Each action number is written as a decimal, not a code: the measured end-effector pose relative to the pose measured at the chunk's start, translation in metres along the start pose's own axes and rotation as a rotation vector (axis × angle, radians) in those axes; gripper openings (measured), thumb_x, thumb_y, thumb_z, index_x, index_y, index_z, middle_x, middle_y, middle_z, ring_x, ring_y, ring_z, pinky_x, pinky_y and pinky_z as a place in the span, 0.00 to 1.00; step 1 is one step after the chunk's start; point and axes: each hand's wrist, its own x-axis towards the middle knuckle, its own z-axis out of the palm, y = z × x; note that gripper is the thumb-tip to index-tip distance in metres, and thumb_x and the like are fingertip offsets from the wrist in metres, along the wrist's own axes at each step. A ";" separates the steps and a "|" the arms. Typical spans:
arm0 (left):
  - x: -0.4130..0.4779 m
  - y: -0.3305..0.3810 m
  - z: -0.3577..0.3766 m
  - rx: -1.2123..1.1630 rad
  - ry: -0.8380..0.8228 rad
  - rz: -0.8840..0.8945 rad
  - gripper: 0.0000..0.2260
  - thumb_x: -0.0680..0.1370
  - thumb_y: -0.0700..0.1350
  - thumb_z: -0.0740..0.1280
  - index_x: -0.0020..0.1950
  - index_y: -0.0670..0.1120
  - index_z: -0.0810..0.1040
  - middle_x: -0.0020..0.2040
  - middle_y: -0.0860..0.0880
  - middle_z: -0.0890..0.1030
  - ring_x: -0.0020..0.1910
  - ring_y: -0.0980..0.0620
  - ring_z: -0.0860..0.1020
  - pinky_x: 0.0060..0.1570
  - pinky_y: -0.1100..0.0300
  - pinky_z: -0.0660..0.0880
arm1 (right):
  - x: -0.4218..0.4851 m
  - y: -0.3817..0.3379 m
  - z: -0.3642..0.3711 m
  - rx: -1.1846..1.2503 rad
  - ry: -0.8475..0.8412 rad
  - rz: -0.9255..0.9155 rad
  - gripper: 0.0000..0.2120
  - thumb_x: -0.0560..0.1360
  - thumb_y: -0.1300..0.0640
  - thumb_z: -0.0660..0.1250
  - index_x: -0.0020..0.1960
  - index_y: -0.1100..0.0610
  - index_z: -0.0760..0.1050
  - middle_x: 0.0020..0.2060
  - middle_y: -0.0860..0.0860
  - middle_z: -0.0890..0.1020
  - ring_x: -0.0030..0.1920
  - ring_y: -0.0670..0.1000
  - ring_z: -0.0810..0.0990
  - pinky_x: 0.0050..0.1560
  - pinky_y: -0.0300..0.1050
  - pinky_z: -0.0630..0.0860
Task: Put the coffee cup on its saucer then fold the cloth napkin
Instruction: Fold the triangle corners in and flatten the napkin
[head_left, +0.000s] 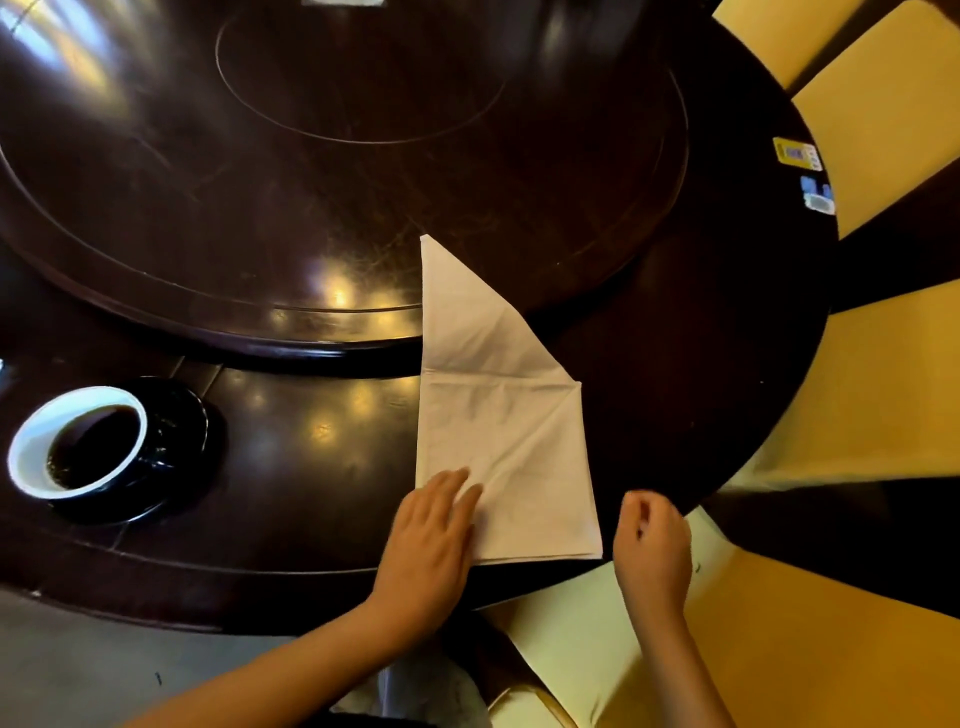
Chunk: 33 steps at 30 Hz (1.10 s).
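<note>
On the near edge of the dark table, cloth napkin lay partly folded. Left hand pressed flat on its near-left corner, fingers together. Right hand hovered beside it, fingers loosely curled, empty. Coffee cup sat on saucer, far left.

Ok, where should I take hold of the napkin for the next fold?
Probably pinch the pointed far tip of the napkin, coming from above with the free right hand. That tip lies loose on the raised turntable, while the left hand pins the near corner.
</note>
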 end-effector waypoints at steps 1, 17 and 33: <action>0.009 0.005 0.006 0.018 -0.051 0.074 0.21 0.81 0.52 0.46 0.69 0.46 0.65 0.69 0.43 0.69 0.68 0.46 0.63 0.66 0.51 0.60 | 0.003 -0.008 0.005 -0.007 0.035 -0.074 0.15 0.80 0.53 0.55 0.55 0.61 0.76 0.50 0.57 0.80 0.53 0.58 0.76 0.47 0.48 0.73; 0.027 0.003 0.042 0.200 -0.311 0.108 0.26 0.80 0.57 0.47 0.74 0.45 0.59 0.74 0.45 0.60 0.74 0.48 0.55 0.69 0.48 0.52 | 0.080 -0.037 0.084 -0.523 -0.146 -0.452 0.32 0.77 0.44 0.36 0.75 0.61 0.46 0.76 0.57 0.53 0.76 0.54 0.50 0.74 0.51 0.42; 0.028 0.005 0.040 0.210 -0.315 0.137 0.26 0.80 0.56 0.45 0.74 0.43 0.57 0.75 0.44 0.57 0.75 0.48 0.50 0.69 0.46 0.53 | 0.023 -0.042 0.070 -0.214 -0.215 -0.467 0.28 0.79 0.43 0.36 0.74 0.57 0.45 0.75 0.53 0.50 0.75 0.51 0.48 0.74 0.47 0.43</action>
